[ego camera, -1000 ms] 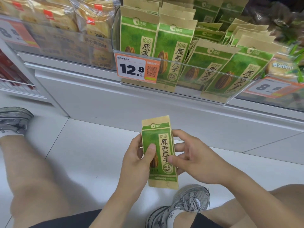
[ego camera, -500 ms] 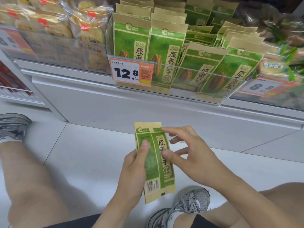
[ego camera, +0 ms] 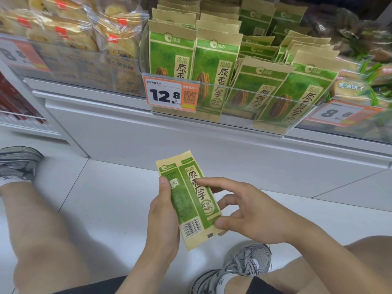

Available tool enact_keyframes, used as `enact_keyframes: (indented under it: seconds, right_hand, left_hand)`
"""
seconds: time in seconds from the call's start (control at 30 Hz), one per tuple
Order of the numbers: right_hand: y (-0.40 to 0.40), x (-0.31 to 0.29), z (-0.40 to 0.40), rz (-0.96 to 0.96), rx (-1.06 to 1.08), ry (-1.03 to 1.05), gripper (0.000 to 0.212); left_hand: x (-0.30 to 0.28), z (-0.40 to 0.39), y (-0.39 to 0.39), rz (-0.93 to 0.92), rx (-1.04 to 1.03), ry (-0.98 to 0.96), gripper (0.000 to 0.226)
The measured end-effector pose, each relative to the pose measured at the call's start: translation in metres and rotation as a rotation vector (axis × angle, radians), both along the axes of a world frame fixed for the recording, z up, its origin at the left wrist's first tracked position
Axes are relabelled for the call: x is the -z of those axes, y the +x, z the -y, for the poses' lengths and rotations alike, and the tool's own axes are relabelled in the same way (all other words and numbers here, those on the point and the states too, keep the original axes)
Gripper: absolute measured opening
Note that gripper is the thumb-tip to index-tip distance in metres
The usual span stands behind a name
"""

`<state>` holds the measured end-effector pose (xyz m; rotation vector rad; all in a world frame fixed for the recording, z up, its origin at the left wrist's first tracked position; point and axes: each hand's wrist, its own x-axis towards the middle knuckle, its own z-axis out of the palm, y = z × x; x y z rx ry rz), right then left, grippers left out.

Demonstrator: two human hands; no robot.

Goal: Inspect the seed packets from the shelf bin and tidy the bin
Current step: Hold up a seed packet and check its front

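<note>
I hold one green and tan seed packet (ego camera: 189,200) low over the floor, turned so its side panel and barcode face me. My left hand (ego camera: 163,217) grips its left edge, thumb lying up the packet. My right hand (ego camera: 246,211) pinches it between index fingertip on the printed face and thumb at the lower right corner. Above, the clear shelf bin (ego camera: 244,90) holds several matching packets (ego camera: 214,77); the left ones stand upright, the right ones lean to the side.
An orange 12.8 price tag (ego camera: 169,95) hangs on the bin front. Bagged pastries (ego camera: 84,32) fill the bin to the left, green snack packs (ego camera: 356,85) the one to the right. My bare knees and grey sneakers (ego camera: 244,266) sit on the white tile floor.
The packet has been rotated from front-on to show its side and barcode, and tilted left. My right index finger has moved onto its face and the thumb down to the bottom corner.
</note>
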<state>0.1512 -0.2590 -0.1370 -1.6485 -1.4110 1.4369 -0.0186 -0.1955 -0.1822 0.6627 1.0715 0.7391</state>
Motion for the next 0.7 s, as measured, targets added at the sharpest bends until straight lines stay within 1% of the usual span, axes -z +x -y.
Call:
enact_keyframes:
  seconds: [0.03,0.1,0.17,0.27,0.33,0.4,0.43,0.47,0.5,0.53,0.6,0.67,0.7]
  right_hand:
    - [0.000,0.001,0.001,0.038,-0.001,0.019,0.074]
    - [0.001,0.004,0.001,0.138,0.006,0.087,0.061]
    - [-0.001,0.005,0.000,0.188,0.033,0.117,0.052]
    - [-0.005,0.001,-0.001,0.176,0.083,0.091,0.061]
    - [-0.007,-0.004,0.000,0.115,0.091,0.073,0.063]
    - [-0.010,-0.010,0.003,-0.027,0.134,0.059,0.055]
    - [-0.011,-0.012,0.003,-0.119,0.194,0.051,0.049]
    - [-0.013,-0.016,0.003,-0.197,0.264,0.035,0.042]
    - [-0.014,-0.020,0.003,-0.223,0.315,0.026,0.038]
    - [-0.012,-0.024,0.003,-0.182,0.340,0.034,0.036]
    - [0.000,-0.031,0.002,-0.009,0.304,0.080,0.036]
    - [0.016,-0.042,0.001,0.129,0.260,0.134,0.033]
    - [0.026,-0.048,0.001,0.132,0.264,0.166,0.032]
  left_hand:
    - [-0.002,0.000,0.000,0.005,0.006,0.027,0.063]
    - [-0.004,0.001,0.000,0.001,0.031,0.106,0.059]
    - [-0.006,0.003,0.000,-0.021,0.071,0.188,0.058]
    - [-0.008,0.008,0.003,-0.035,0.144,0.283,0.061]
    - [-0.007,0.013,0.006,-0.077,0.191,0.380,0.054]
    - [-0.007,0.016,0.007,-0.175,0.213,0.516,0.040]
    - [-0.007,0.018,0.007,-0.239,0.233,0.591,0.041]
    - [-0.007,0.019,0.007,-0.283,0.256,0.651,0.047]
    - [-0.008,0.019,0.007,-0.281,0.272,0.674,0.057]
    - [-0.012,0.018,0.007,-0.238,0.291,0.653,0.064]
    - [-0.015,0.013,0.007,-0.183,0.326,0.621,0.076]
    - [-0.023,0.007,0.007,-0.225,0.318,0.704,0.082]
    - [-0.029,0.004,0.008,-0.272,0.303,0.788,0.082]
